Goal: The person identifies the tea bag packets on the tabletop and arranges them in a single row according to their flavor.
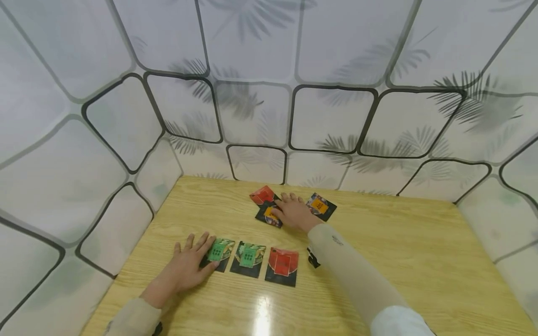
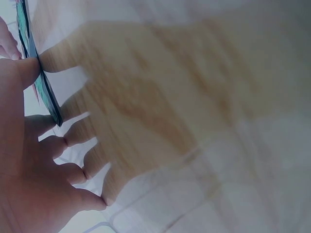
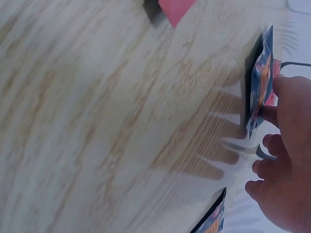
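Your left hand [image 1: 187, 266] lies flat on the wooden table [image 1: 420, 242], fingers spread and straight, with the thumb and index finger touching the left green packet [image 1: 220, 252], the first in a row of three on the near left part of the table. That packet's long axis runs away from you and leans to the right, its dark band toward you; your left wrist view shows it edge-on beside the thumb. Next to it, a little apart, the middle green packet [image 1: 248, 256] points much the same way, dark band nearest you, and the front red packet [image 1: 282, 266] ends the row, standing almost straight away from you with only a slight rightward lean. Your right hand [image 1: 296, 214] reaches farther out, fingers spread and mostly straight, thumb and index finger on the orange-labelled packet [image 1: 269, 215], which sits just left of that hand. Its long axis slants across from upper left to lower right in the head view, the dark end toward the left. Just behind it is the rear red packet [image 1: 262, 193], lying at a slant; the two seem to overlap, though your hand and the low wrist angle make that hard to judge. To the right of your fingers, the other orange-labelled packet [image 1: 321, 206] lies turned diagonally, its dark band toward the lower right.
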Motion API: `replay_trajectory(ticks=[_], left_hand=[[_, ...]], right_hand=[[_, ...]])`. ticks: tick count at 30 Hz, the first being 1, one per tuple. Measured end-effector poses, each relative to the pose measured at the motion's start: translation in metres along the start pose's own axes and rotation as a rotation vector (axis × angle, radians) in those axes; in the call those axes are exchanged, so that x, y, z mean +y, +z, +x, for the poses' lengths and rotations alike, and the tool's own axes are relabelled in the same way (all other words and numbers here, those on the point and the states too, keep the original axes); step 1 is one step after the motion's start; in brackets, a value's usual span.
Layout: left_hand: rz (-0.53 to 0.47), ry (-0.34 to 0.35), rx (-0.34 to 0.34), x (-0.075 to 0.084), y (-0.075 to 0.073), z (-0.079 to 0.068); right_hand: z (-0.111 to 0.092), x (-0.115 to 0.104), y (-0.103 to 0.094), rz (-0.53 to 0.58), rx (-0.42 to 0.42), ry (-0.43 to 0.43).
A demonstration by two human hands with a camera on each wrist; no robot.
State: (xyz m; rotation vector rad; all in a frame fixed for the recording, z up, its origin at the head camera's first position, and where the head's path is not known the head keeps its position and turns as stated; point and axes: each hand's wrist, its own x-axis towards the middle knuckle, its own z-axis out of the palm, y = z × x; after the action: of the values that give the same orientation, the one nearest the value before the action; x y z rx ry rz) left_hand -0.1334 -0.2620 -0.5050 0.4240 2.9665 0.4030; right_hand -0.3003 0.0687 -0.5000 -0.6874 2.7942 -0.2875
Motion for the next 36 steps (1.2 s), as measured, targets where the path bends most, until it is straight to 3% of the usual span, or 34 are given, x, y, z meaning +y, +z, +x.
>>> replay_trajectory(ticks=[14, 25, 29, 36], left_hand=[[0.005, -0.001, 0.011, -0.001, -0.004, -0.002], [0.008, -0.001, 0.008, -0.001, -0.002, -0.002], [0.006, 0.001, 0.007, -0.001, 0.0, -0.001], [-0.003, -0.007, -0.003, 0.0, 0.001, -0.001]], right_hand=[[-0.001, 0.003, 0.003, -0.049, 0.03, 0.037], [0.0, 0.006, -0.007, -0.158, 0.142, 0.03], [0.011, 0.01, -0.011, -0.166, 0.125, -0.004], [0.024, 0.016, -0.008, -0.141, 0.022, 0.004]])
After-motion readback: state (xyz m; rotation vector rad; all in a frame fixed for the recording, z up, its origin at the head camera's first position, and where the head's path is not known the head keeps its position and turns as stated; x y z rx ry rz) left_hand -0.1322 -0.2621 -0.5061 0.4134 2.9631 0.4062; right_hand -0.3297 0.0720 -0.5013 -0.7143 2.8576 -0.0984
